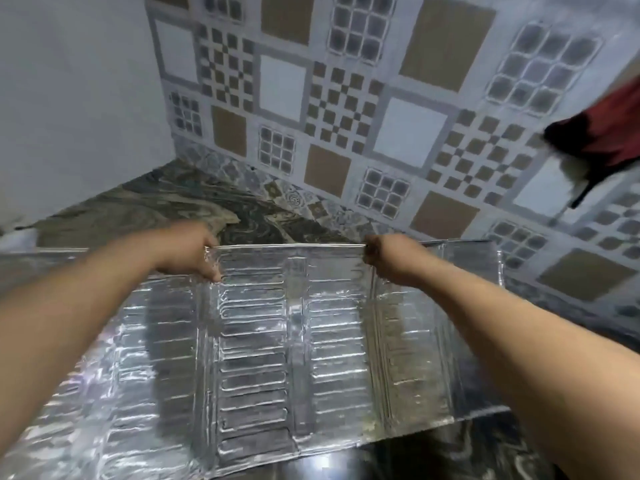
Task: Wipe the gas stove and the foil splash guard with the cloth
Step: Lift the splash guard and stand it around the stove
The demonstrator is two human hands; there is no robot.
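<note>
The foil splash guard (256,358) is a wide, ribbed silver sheet with fold lines, filling the lower middle of the head view. It leans back toward me, its top edge farthest from me. My left hand (188,252) grips that top edge left of centre. My right hand (388,259) grips the same edge right of centre. Both arms reach over the foil. A dark glossy surface (332,465) shows just below the foil's lower edge; I cannot tell if it is the gas stove. No cloth is in either hand.
A marbled dark counter (166,206) runs behind the foil to a patterned tile wall (346,109). A plain white wall (69,98) closes the left side. A dark red fabric (602,133) hangs at the upper right.
</note>
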